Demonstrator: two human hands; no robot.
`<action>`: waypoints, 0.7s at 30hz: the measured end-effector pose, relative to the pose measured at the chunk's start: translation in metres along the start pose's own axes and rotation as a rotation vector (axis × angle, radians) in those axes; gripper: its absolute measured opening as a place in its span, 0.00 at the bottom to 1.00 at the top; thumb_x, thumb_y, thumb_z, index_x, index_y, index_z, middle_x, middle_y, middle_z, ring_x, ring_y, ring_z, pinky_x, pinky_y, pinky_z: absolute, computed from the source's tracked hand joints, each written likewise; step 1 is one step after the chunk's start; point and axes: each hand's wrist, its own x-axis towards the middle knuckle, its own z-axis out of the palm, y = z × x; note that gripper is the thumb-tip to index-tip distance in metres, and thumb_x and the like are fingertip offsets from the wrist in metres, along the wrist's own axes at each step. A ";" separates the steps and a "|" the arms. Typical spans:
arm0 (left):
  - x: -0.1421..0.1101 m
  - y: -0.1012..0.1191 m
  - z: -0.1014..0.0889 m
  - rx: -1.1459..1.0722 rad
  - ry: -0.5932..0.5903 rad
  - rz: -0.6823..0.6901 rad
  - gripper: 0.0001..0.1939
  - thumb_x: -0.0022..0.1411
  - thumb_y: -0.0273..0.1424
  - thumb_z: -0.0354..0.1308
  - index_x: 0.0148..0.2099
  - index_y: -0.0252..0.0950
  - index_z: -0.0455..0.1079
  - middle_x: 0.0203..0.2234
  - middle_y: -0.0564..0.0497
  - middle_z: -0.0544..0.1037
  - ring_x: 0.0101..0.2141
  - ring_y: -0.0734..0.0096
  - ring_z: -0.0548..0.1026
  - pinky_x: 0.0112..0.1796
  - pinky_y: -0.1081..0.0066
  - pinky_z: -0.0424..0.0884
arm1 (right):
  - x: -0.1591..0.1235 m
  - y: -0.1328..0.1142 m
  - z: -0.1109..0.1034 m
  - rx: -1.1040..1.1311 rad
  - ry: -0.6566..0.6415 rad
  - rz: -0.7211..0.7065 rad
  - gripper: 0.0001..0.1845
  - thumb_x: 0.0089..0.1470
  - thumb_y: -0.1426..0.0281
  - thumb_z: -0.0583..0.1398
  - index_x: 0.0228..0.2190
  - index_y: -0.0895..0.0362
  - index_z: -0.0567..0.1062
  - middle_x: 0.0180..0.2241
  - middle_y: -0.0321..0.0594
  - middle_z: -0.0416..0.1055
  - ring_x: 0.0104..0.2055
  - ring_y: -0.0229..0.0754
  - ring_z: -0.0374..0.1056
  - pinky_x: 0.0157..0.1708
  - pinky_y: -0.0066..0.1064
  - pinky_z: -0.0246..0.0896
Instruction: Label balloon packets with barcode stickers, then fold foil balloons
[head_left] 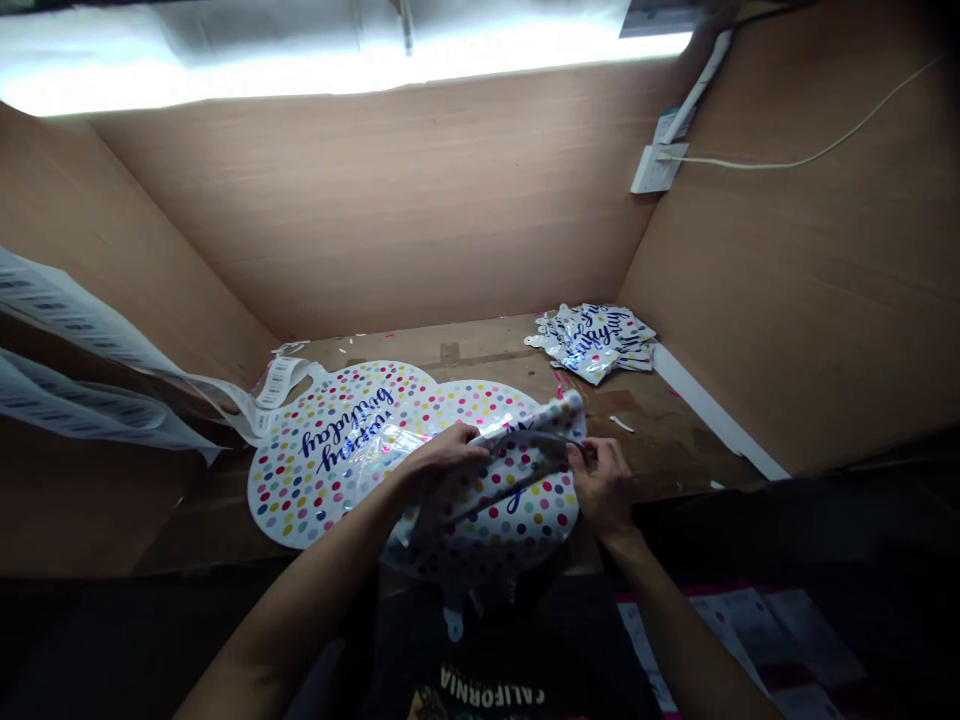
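Note:
A flat foil balloon [525, 490], white with coloured dots and blue script, is bunched between my hands near the table's front edge. My left hand [450, 452] pinches its upper left part. On its right edge, my right hand [602, 480] grips the foil with bent fingers. The top of the balloon is creased and folded over. Below hangs its pale tail tab [453, 618]. More flat dotted balloons [300, 480] lie to the left, partly under my left forearm, with "happy birthday" in blue script.
Folded dotted balloons [596, 340] are piled at the back right. Barcode label strips [112, 340] trail in from the left. Wooden panels [390, 210] enclose the cardboard-covered table [480, 350]. A white socket box [658, 168] with a cable hangs at right. Printed packets [750, 640] lie below right.

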 end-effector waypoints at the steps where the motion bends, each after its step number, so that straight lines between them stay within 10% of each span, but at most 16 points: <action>1: -0.009 -0.001 0.007 -0.145 0.035 0.026 0.15 0.59 0.42 0.60 0.42 0.36 0.72 0.32 0.51 0.80 0.31 0.66 0.79 0.31 0.71 0.72 | -0.006 -0.006 0.003 0.178 -0.052 0.120 0.21 0.62 0.50 0.61 0.43 0.56 0.74 0.39 0.51 0.76 0.40 0.52 0.72 0.42 0.44 0.70; 7: -0.055 0.002 0.052 -0.930 0.132 0.160 0.21 0.54 0.36 0.70 0.48 0.34 0.74 0.35 0.48 0.81 0.34 0.64 0.79 0.39 0.66 0.75 | -0.019 -0.050 0.020 1.009 -0.759 0.570 0.22 0.55 0.53 0.69 0.44 0.55 0.77 0.34 0.40 0.80 0.31 0.45 0.74 0.32 0.35 0.71; 12: -0.064 0.000 0.059 -0.903 0.254 0.172 0.07 0.52 0.30 0.67 0.28 0.31 0.74 0.21 0.53 0.74 0.24 0.74 0.69 0.29 0.73 0.67 | -0.008 -0.059 0.013 1.136 -0.705 0.603 0.12 0.45 0.63 0.71 0.33 0.55 0.82 0.28 0.36 0.79 0.29 0.42 0.72 0.34 0.33 0.69; 15: -0.065 -0.003 0.059 -1.117 0.279 0.132 0.12 0.52 0.36 0.70 0.35 0.33 0.76 0.22 0.54 0.74 0.23 0.75 0.69 0.28 0.73 0.67 | -0.004 -0.056 0.015 1.036 -0.653 0.540 0.05 0.41 0.67 0.66 0.23 0.55 0.81 0.24 0.36 0.76 0.27 0.41 0.69 0.30 0.31 0.65; 21: -0.082 -0.013 0.072 -1.022 -0.013 -0.048 0.23 0.54 0.44 0.73 0.43 0.31 0.76 0.28 0.49 0.79 0.24 0.73 0.73 0.27 0.74 0.67 | 0.003 -0.044 0.017 0.860 -0.586 0.419 0.12 0.49 0.64 0.61 0.33 0.53 0.82 0.31 0.37 0.78 0.34 0.42 0.72 0.32 0.30 0.67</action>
